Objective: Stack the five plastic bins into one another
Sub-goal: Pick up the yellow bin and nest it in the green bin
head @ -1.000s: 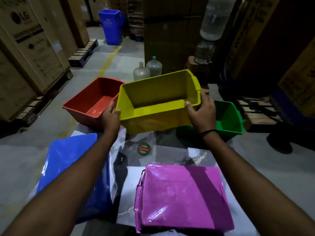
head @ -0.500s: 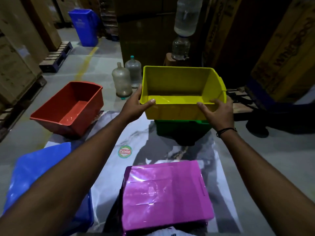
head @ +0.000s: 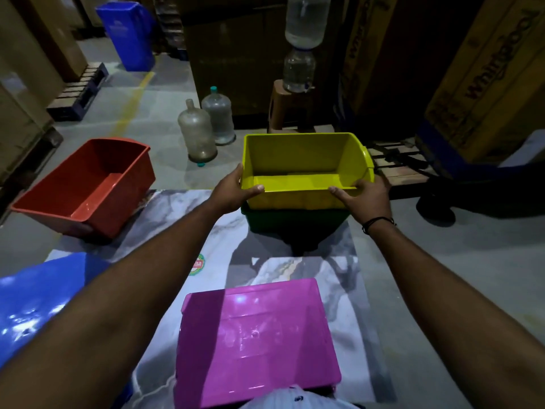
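you have the yellow bin (head: pixel 306 169) between your hands, mouth up, set into the dark green bin (head: pixel 295 221) just under it; the green one shows only as a band below the yellow wall, so the first nesting looks nearly seated, though whether it is fully down cannot be told. your left hand (head: pixel 233 190) grips the near left corner, thumb over the low front lip. your right hand (head: pixel 364 196) grips the near right corner the same way. three bins look left to do: the red bin (head: pixel 88 187) stands upright, well off to the left of your left hand; the blue bin (head: pixel 35 302) lies under your left forearm; the pink bin (head: pixel 256 340) sits bottom up between your forearms, close to your body, on the marbled table (head: pixel 182 208).
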The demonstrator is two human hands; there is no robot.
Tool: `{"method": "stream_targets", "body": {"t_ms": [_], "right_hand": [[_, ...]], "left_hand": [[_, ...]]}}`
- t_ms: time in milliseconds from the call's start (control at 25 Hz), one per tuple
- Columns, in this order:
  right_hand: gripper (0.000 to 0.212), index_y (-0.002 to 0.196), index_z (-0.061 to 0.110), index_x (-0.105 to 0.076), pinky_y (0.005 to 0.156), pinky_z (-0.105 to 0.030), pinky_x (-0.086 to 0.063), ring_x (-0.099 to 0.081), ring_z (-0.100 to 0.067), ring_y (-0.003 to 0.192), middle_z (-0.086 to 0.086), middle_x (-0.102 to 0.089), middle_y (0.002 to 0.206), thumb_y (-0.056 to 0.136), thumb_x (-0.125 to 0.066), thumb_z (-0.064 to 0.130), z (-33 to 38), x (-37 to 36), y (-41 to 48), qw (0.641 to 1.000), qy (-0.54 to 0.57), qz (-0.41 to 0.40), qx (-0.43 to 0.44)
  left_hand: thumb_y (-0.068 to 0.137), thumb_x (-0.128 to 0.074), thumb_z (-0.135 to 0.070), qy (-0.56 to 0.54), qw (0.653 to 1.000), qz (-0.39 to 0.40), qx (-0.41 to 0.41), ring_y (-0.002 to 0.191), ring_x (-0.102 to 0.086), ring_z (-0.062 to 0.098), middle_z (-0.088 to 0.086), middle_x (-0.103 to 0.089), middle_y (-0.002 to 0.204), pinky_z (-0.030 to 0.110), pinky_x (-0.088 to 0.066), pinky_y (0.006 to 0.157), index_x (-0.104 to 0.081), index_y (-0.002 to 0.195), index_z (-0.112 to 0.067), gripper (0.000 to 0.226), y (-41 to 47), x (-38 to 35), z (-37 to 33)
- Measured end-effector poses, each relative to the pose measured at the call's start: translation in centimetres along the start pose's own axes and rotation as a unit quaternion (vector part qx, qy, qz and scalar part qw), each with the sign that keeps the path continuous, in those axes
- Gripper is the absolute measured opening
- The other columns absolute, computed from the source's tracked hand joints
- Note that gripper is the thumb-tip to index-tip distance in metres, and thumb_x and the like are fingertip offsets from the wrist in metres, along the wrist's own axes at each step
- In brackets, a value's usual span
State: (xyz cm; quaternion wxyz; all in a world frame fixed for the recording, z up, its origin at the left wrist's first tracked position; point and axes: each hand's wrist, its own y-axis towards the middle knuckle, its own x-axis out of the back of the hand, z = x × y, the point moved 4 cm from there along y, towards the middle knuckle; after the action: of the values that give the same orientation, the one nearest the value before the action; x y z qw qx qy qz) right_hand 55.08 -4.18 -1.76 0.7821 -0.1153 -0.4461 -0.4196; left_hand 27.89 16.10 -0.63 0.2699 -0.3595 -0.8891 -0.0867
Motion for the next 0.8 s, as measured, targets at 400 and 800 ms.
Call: {"method": "stream_targets", "body": {"t_ms": [400,800], "right_hand": [[0.078,0.111,0.005,-0.058,0.081,-0.046,-0.052,-0.06,-0.042,0.103,-0.023,-0.061,0.11,0.072,-0.07,0.071,-3.5,-4.0,-0.3,0.998,-0.032,0.055,-0.009],[0.082,0.115,0.002,-0.055,0.084,-0.045,-0.05,-0.057,-0.04,0.109,-0.022,-0.06,0.116,0.076,-0.066,0.073,-4.5,-5.1,-0.5,0.996,-0.063,0.067,0.001]], "left_hand": [[0.084,-0.081,-0.038,0.095,0.993,0.023,0.066,0.123,-0.06,0.031,0.01,-0.061,0.139,0.032,-0.044,0.086,-0.038,0.152,-0.019,0.083,1.0,-2.5,3.2],[0.086,-0.073,-0.051,0.148,0.986,0.027,0.078,0.129,-0.055,0.039,0.016,-0.057,0.145,0.034,-0.041,0.086,-0.027,0.158,-0.018,0.092,1.2,-3.9,5.2]]}}
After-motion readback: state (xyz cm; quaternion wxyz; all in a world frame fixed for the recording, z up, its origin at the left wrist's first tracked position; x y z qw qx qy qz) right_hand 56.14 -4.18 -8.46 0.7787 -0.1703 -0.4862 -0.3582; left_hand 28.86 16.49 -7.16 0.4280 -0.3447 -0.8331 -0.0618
